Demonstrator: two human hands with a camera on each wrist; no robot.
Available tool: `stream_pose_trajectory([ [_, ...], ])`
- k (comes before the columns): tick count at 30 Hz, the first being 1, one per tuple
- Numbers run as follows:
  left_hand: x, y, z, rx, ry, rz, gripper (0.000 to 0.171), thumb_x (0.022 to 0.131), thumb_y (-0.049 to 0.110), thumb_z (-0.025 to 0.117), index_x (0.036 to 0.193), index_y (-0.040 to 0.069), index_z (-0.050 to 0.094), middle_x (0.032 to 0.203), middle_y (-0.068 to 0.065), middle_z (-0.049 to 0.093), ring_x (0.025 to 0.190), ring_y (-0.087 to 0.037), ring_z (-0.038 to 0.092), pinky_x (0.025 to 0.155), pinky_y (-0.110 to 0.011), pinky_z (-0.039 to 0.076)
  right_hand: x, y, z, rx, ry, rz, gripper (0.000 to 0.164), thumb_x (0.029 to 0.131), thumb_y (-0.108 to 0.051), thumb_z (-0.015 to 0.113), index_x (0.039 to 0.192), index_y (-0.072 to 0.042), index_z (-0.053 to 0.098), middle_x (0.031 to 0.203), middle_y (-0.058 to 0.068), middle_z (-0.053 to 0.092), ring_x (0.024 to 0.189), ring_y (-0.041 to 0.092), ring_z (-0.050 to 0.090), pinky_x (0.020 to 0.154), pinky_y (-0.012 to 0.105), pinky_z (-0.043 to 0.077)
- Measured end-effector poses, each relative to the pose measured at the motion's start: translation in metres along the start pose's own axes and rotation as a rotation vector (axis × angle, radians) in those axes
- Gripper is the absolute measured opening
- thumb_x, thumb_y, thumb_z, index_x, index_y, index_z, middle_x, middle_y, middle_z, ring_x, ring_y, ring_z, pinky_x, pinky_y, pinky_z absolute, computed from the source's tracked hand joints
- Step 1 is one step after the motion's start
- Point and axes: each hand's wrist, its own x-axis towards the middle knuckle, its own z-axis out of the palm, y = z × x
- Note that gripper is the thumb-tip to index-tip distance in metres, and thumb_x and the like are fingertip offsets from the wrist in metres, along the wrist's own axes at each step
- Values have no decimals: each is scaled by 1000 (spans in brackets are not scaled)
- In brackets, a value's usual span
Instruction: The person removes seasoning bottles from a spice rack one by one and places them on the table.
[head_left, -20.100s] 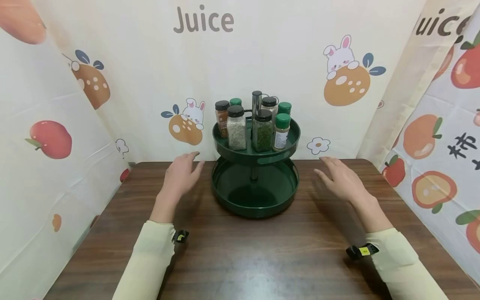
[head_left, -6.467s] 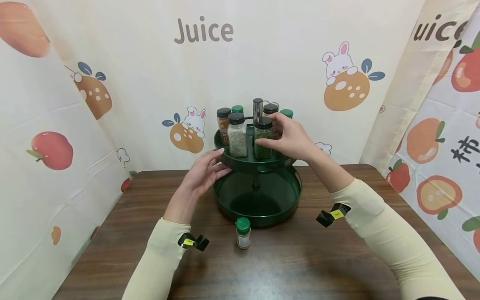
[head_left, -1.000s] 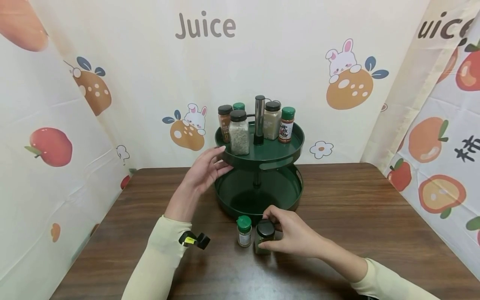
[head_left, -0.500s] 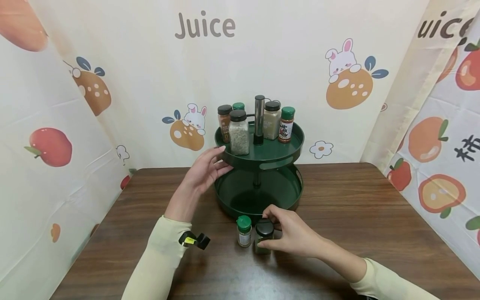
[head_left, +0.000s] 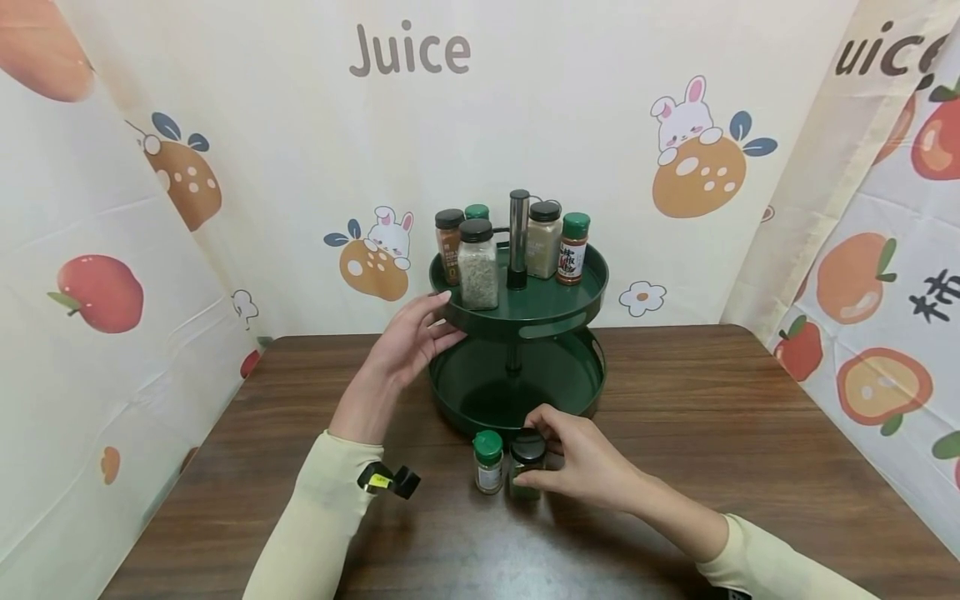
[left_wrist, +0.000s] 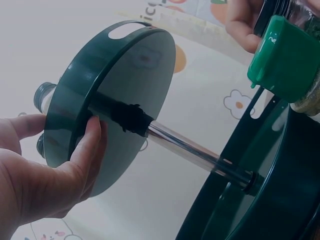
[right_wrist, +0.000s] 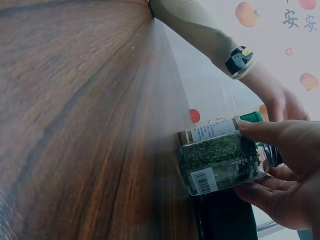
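Note:
A two-tier green spice rack [head_left: 555, 305] stands on the table. My left hand [head_left: 401, 348] holds the left rim of its upper tray, pinching the edge between thumb and fingers, as the left wrist view shows. In front of the rack, my right hand [head_left: 581, 463] grips a clear spice jar [right_wrist: 220, 155] of dried green herbs by its sides, below its black lid [head_left: 528, 444]. The jar is upright, its base at the tabletop. Close to its left stands a smaller green-capped spice bottle [head_left: 489, 475], which no hand touches.
The upper tray bears a black-lidded jar of pale grains [head_left: 478, 271], a brown-filled jar [head_left: 448, 242], a beige-filled jar [head_left: 543, 246] and green-capped bottles, around a metal post [head_left: 518, 237]. The lower tray [head_left: 517, 396] sits beneath. Patterned curtains surround the table [head_left: 675, 392].
The green-capped bottle and the herb jar came down from the upper tray to the table. In the last second the herb jar slid slightly towards the rack. My left hand stayed put.

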Motion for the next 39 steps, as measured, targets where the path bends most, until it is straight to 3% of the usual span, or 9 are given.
stream_pose_trajectory([
  [15,1,-2,0,-18,5,9,60,99,24,59,147,3,29,128,-15,48,108,-28,60,86,-32,58,1,4,3,30,36,5,55,69,-42,86,110,-22,56,99,-9,64,89,3,63,83,29,60],
  [23,2,-3,-1,-14,10,9,60,99,24,59,147,4,29,128,-15,48,108,-29,60,87,-33,58,2,2,1,52,51,-14,56,69,-41,87,112,-20,58,103,-8,64,90,5,63,83,30,60],
  [33,1,-2,-1,-2,7,2,59,100,24,57,147,4,28,128,-14,48,109,-29,60,96,-39,51,1,-12,-20,103,70,26,55,71,-38,86,115,-19,60,111,-2,67,98,10,64,87,31,59],
  [39,2,-3,-2,1,5,3,60,100,24,57,148,4,27,129,-14,48,109,-29,59,97,-41,49,-2,-23,-38,91,100,-2,52,73,-39,84,117,-26,59,111,-8,66,102,9,64,88,36,59],
])
